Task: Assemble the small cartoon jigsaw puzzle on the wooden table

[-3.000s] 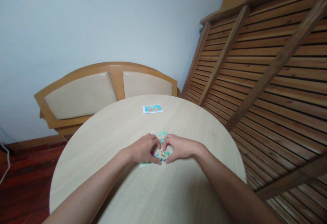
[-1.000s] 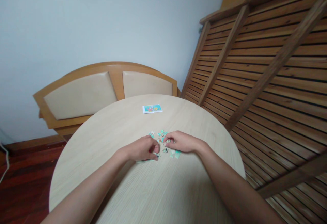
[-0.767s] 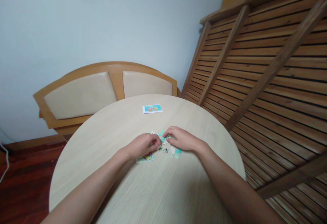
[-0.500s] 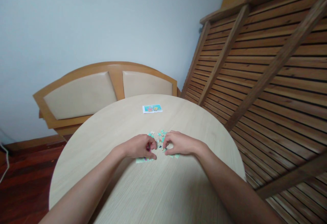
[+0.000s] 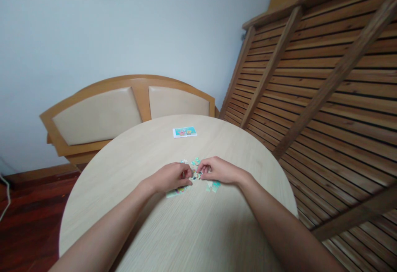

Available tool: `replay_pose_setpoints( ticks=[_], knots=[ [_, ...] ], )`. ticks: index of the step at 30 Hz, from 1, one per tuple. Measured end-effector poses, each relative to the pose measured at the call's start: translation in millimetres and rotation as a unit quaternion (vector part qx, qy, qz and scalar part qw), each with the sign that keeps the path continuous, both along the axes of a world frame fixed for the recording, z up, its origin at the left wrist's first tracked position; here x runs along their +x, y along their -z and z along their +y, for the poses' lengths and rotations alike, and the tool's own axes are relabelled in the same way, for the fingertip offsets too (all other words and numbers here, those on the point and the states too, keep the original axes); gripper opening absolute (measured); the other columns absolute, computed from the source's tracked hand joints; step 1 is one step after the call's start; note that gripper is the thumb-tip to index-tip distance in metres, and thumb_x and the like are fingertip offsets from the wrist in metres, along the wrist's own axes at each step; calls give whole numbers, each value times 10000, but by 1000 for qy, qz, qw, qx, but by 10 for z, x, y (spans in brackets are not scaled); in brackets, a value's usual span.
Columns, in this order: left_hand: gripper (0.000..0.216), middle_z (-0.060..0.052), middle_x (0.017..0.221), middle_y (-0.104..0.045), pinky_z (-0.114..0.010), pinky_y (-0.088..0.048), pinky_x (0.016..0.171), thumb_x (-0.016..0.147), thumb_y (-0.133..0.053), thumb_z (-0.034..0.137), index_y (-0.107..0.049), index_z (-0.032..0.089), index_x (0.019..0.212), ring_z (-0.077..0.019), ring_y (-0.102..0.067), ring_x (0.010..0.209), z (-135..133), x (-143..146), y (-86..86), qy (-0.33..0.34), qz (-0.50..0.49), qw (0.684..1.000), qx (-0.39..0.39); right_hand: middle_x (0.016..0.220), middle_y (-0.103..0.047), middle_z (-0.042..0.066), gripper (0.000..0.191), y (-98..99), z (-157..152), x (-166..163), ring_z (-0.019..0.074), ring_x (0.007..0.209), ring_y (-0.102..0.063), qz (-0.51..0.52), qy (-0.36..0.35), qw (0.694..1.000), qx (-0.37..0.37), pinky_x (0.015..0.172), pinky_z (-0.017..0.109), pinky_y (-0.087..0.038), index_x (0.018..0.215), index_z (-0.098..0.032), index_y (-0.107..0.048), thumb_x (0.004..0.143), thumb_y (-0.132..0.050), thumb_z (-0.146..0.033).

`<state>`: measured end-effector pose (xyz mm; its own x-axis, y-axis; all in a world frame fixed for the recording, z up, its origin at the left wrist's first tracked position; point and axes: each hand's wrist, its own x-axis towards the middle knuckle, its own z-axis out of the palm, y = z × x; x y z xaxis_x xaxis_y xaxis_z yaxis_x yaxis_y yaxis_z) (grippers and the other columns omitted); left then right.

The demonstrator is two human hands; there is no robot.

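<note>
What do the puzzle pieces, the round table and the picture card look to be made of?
Puzzle pieces: probably thin printed cardboard, flat, coloured or pale; gloss unclear.
Round table: wood or wood-look laminate, fairly matt, with pale streaky grain.
Picture card: likely printed paper or card, thin-looking, white-edged; finish unclear.

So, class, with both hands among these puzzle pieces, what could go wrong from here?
The left hand partly hides the colourful patch of pieces, so it might nudge them out of place. The small pieces between the hands lie close together, so moving one could push others aside. The pale green pieces lie close by the right hand, which might brush them.
</note>
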<state>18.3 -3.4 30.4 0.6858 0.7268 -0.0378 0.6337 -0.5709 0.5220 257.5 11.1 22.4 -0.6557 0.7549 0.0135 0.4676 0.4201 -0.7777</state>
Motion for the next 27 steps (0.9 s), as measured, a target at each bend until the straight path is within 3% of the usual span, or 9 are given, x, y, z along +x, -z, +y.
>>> replay_pose_setpoints(
  ticks=[4, 11, 22, 27],
  knots=[
    [266, -31, 885, -692, -238, -416, 659, 873, -648, 398, -651, 187, 1034, -168, -600, 745, -19, 72, 21, -43, -47, 998, 27, 809, -679, 10, 175, 18, -16, -58, 141, 754, -622, 66, -6, 998, -13, 684, 237, -474, 959, -153, -691, 795, -693, -214],
    [256, -30, 779, -688, -233, -413, 624, 911, -588, 409, -665, 167, 887, -152, -588, 675, 39, 72, 93, -58, -95, 993, 29, 811, -675, 9, 173, -4, -41, -134, 139, 757, -627, 131, 2, 991, -26, 662, 230, -464, 939, -161, -641, 821, -696, -276],
    [284, -33, 740, -676, -232, -408, 605, 930, -554, 401, -655, 146, 855, -137, -568, 644, 88, 90, 199, -87, -161, 983, -14, 854, -729, 48, 125, 21, 3, -57, 154, 790, -665, 108, 37, 993, 24, 705, 249, -490, 916, -149, -693, 833, -678, -241],
    [303, -27, 715, -684, -233, -367, 556, 917, -542, 428, -659, 159, 841, -150, -578, 617, 127, 50, 232, -135, -99, 986, 23, 882, -735, 48, 137, -1, -9, -67, 159, 817, -672, 102, 12, 995, 18, 724, 253, -498, 932, -150, -702, 830, -683, -239]
  ],
)
